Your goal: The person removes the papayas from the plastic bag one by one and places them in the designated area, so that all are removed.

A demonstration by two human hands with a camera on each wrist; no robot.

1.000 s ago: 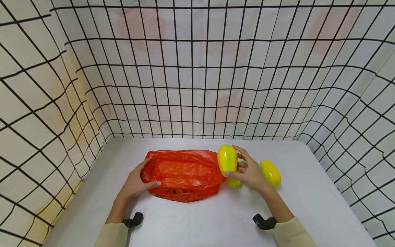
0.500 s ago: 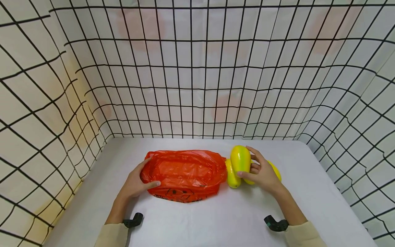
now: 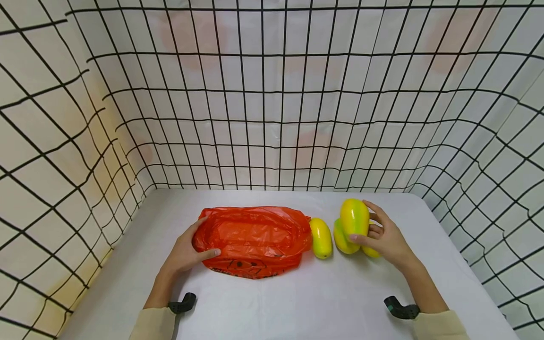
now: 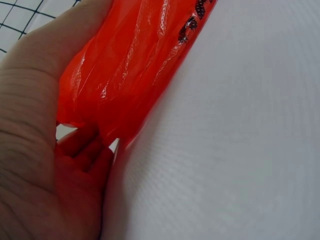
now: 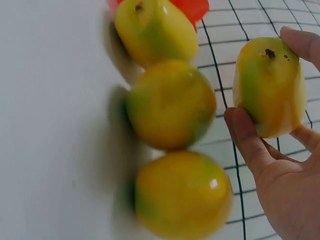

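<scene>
1. Orange plastic, the bag point(image 3: 253, 241), lay crumpled on the white table point(image 3: 297, 302), its mouth toward the right.
2. My left hand point(image 3: 187, 252) held the bag's left end, thumb curled over the front edge and fingers round the far side; the left wrist view showed the film bunched against my palm.
3. My right hand point(image 3: 384, 238) pinched one mango point(image 3: 354, 218) upright between thumb and fingers, lifted off the table on the right.
4. I counted four mangoes: the one I held and three lying in a row on the table.
5. The first lying mango point(image 3: 321, 237) was just beside the bag's mouth, with the second point(image 3: 342, 240) near it.
6. The third point(image 3: 370, 251) was mostly hidden behind my right hand in the head view; the right wrist view showed all three in line point(image 5: 182, 197).
7. Between the held mango and the bag stood the two nearer lying mangoes.
8. One bag was in view.
9. Gridded white cloth point(image 3: 272, 94) walled the table on three sides.
10. Black wrist mounts showed at both cuffs.
</scene>
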